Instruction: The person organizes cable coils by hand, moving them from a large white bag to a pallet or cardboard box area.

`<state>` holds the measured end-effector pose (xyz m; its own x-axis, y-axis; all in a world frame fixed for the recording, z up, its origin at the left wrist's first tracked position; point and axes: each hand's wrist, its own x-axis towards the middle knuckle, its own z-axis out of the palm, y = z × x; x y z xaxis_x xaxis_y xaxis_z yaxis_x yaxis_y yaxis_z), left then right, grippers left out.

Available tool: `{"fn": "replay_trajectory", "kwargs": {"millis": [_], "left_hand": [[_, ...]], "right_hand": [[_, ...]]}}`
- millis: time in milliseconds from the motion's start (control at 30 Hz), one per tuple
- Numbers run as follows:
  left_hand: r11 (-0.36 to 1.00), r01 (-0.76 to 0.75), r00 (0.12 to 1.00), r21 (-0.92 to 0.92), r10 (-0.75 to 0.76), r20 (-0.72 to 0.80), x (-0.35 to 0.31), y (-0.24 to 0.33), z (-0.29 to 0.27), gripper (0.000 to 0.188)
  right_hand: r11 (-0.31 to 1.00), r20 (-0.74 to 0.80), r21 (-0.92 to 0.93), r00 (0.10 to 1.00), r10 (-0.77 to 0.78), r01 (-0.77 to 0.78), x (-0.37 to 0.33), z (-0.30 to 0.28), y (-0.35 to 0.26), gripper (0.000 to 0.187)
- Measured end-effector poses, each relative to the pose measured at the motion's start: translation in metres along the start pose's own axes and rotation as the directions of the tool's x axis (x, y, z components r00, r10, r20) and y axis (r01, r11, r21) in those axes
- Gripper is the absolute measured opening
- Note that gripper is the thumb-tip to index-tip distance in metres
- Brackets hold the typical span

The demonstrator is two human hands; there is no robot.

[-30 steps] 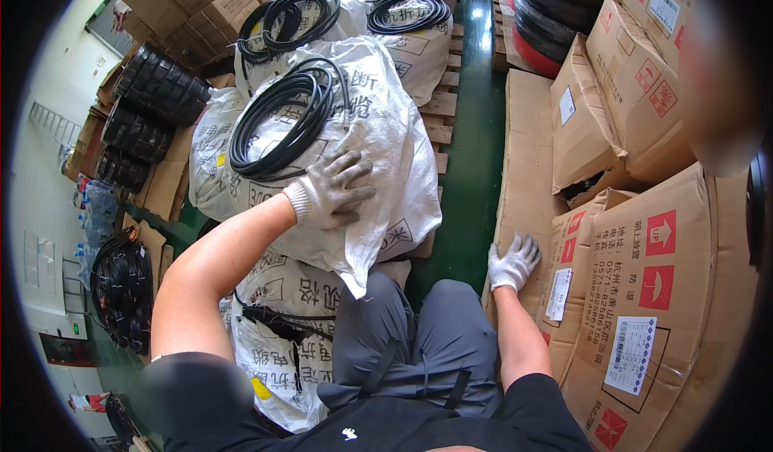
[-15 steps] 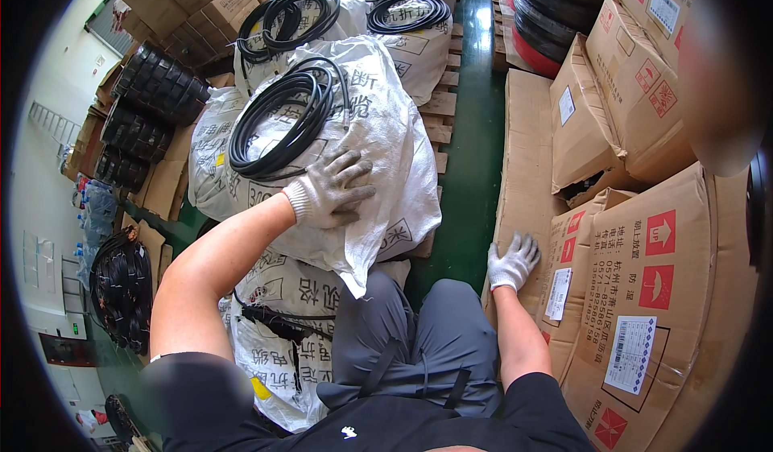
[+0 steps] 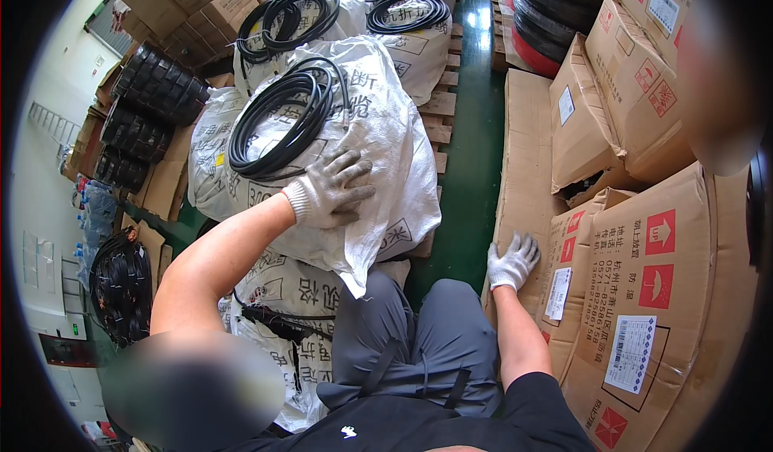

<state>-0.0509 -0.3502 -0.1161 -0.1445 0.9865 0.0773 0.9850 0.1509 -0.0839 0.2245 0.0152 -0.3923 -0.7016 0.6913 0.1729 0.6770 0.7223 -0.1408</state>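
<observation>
While the left forearm slants far and rightward, the grey-white knit-gloved left hand lies palm-down, fingers spread wide and grasping nothing, on a bulging white woven sack with dark printing. Just beyond its fingers, a round coil of black cable rests on this sack, whose contents are hidden. To the right, the similarly gloved right hand lies spread and empty on a flat brown cardboard surface. Near left, a torn white woven sack shows black material through its gap. Large brown cardboard boxes stand at right, contents unseen.
</observation>
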Motion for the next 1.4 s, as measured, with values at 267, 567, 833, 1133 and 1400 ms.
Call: {"fn": "replay_trajectory", "kwargs": {"millis": [267, 567, 833, 1133, 1400], "left_hand": [[1.000, -0.005, 1.000, -0.007, 0.005, -0.016, -0.0024, -0.0016, 0.0032, 0.064], [1.000, 0.001, 1.000, 0.000, -0.001, -0.011, -0.0020, -0.0001, 0.0012, 0.062], [1.000, -0.010, 1.000, 0.006, 0.011, -0.016, -0.0020, -0.0013, 0.0018, 0.062], [1.000, -0.005, 1.000, -0.001, 0.005, 0.004, -0.0019, -0.0017, 0.0037, 0.063], [1.000, -0.008, 1.000, 0.003, 0.008, 0.001, -0.0022, -0.0019, 0.0046, 0.062]], "right_hand": [[1.000, 0.010, 0.011, 1.000, 0.004, -0.004, 0.0006, -0.0020, -0.0014, 0.074], [1.000, 0.020, 0.003, 1.000, 0.011, -0.011, 0.0000, -0.0013, -0.0018, 0.074], [1.000, 0.039, 0.008, 0.999, 0.017, -0.017, 0.0011, -0.0044, -0.0022, 0.074], [1.000, 0.059, 0.008, 0.998, 0.022, -0.022, 0.0007, -0.0044, -0.0015, 0.076], [1.000, 0.036, 0.013, 0.999, 0.015, -0.015, 0.0006, -0.0032, -0.0007, 0.075]]}}
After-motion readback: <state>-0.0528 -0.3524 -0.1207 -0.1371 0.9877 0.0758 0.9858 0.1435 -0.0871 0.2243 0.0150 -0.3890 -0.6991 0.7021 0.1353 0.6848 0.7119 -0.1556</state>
